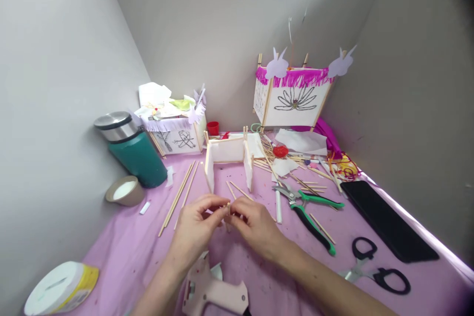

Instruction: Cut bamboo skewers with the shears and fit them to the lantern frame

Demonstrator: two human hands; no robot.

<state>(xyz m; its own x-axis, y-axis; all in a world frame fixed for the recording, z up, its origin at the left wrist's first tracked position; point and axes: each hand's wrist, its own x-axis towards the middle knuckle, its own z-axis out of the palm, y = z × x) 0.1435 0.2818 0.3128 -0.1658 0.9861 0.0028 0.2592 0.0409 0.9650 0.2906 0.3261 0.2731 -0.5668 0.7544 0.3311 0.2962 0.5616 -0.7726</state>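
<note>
"Where do the hands meet?"

"Just below the middle of the frame. The left hand (200, 219) and the right hand (257, 224) come fingertip to fingertip, fingers curled in and thumbs pinched close. Both seem to grip one thin stick (228, 205), though the fingers cover most of it."

"What stands beyond them?"

"A three-sided paper structure (226, 151) with wooden edging, upright near the centre, its open side toward the hands. Two loose sticks (240, 189) lie in front of it, their near ends partly hidden by the right hand."

"And nearer the bottom?"

"A pale glue gun (225, 298), between the forearms and cut off by the lower edge; the left forearm hides part of it. The white-lidded tub (59, 286) at lower left is cut off too."

"Over on the right?"

"Black-handled scissors (391, 281), lower right, with blades running toward the right forearm, so the tips cannot be made out. Green-handled shears (313, 229) lie open above them."

"And upper left?"

"A paper lantern (172, 136), one corner behind the green bottle (137, 155). The heap on top is too jumbled to sort out."
</note>
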